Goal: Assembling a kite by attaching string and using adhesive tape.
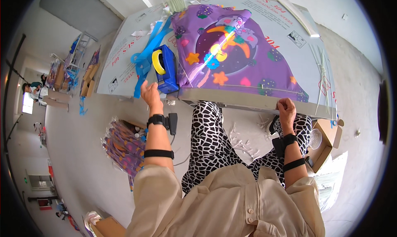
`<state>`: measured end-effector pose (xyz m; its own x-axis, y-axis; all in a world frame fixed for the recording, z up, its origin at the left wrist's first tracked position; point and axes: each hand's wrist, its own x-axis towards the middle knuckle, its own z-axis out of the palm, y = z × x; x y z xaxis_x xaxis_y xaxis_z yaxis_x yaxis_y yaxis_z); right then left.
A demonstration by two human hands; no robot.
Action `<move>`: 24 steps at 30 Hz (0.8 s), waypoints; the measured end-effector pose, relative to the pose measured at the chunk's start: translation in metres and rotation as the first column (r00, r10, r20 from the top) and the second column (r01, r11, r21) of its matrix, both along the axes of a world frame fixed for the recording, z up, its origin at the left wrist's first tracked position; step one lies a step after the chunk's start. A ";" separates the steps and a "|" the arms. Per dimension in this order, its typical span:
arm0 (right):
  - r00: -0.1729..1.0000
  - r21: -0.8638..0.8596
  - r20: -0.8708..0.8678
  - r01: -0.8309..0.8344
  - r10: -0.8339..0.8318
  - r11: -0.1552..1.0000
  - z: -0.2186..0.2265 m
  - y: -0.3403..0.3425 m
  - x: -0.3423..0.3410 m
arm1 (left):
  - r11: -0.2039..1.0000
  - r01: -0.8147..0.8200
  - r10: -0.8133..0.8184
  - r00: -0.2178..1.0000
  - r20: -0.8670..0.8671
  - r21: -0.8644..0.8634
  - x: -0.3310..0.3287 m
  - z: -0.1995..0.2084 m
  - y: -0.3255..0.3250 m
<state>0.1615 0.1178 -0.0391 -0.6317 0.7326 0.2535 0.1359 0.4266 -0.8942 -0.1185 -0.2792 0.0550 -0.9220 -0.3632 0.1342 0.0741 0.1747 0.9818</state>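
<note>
A purple kite [198, 40], printed with stars, hearts and a moon, lies on the table in front of me. One thin rod [244, 87] runs along its near edge. At its left stands a blue tape dispenser [168, 77] with a yellow-cored roll of tape [157, 62]. My left hand [152, 97] is at the dispenser's near left side, fingers apart, beside blue ribbons [141, 73]. By the table's front edge, my right hand [286, 109] has its fingers curled together below the kite's near right part. Whatever they may hold is too small to make out.
Pale thin rods [321, 77] lie at the table's right end, and a bundle of sticks [175, 3] at the back. Below left is a pile of printed purple kites [124, 146]. An open cardboard box [324, 154] stands right of my legs; small white pieces [244, 144] litter the floor.
</note>
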 end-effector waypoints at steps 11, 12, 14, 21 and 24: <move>1.000 0.015 0.008 -0.025 0.025 1.000 0.000 -0.001 -0.003 | 0.992 0.049 -0.073 0.977 0.203 0.119 -0.044 0.030 -0.006; 1.000 0.015 0.010 -0.025 0.025 1.000 0.000 -0.001 -0.003 | 0.994 0.011 -0.033 0.980 0.197 0.110 -0.044 0.033 -0.007; 0.999 0.002 -0.010 -0.031 0.031 1.000 -0.001 0.000 -0.003 | 0.992 0.018 -0.047 0.971 0.235 0.124 -0.040 0.037 -0.010; 0.999 -0.018 -0.020 -0.028 0.028 0.999 -0.002 0.000 -0.003 | 0.926 -0.092 -0.021 0.956 0.293 0.366 0.007 0.022 -0.005; 0.999 -0.028 -0.032 -0.033 0.032 0.999 -0.002 0.000 -0.004 | 0.828 -0.128 -0.013 0.969 0.246 0.547 0.014 0.005 -0.004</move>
<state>0.1572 0.1174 -0.0408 -0.6475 0.7189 0.2530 0.0943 0.4050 -0.9094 -0.1046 -0.2832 0.0603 -0.8755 -0.3637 -0.3181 -0.1577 -0.4073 0.8996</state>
